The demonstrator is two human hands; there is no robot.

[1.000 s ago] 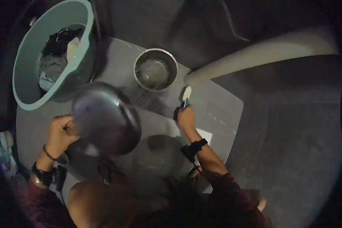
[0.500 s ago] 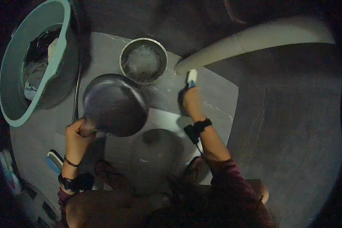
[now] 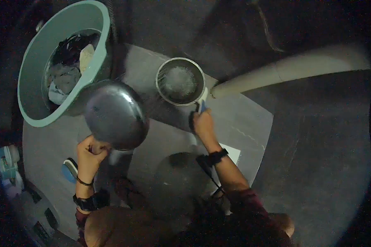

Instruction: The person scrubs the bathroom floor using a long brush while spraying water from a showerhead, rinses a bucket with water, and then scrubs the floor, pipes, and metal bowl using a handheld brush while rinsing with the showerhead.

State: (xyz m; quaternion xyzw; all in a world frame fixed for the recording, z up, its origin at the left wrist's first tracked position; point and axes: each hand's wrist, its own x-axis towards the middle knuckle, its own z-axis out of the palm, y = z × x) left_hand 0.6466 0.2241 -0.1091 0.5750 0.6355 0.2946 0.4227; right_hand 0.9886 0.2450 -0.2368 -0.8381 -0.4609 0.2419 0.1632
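Observation:
A dark, rounded pan [image 3: 116, 115] is held up on the left, its shiny outer side showing. My left hand [image 3: 91, 152] is closed at its lower left edge, gripping it. On the right, my right hand [image 3: 204, 122] is wrapped round the blue handle of a white-headed brush [image 3: 203, 98]. The brush head is at the lower right rim of a round metal pot [image 3: 158, 88] holding bubbly water. Whether the head touches the rim I cannot tell.
At the upper left is a green tub [image 3: 29, 115] with wet clothes inside. A thick pale pipe [image 3: 276, 74] runs in from the right. Another blue and white brush [image 3: 70, 170] lies on the floor at the lower left, beyond it some packages [image 3: 7, 162].
The brush in my right hand has come from right of the pot to its rim. My left hand still holds the pan, which has tilted and shifted. The whole view has also shifted.

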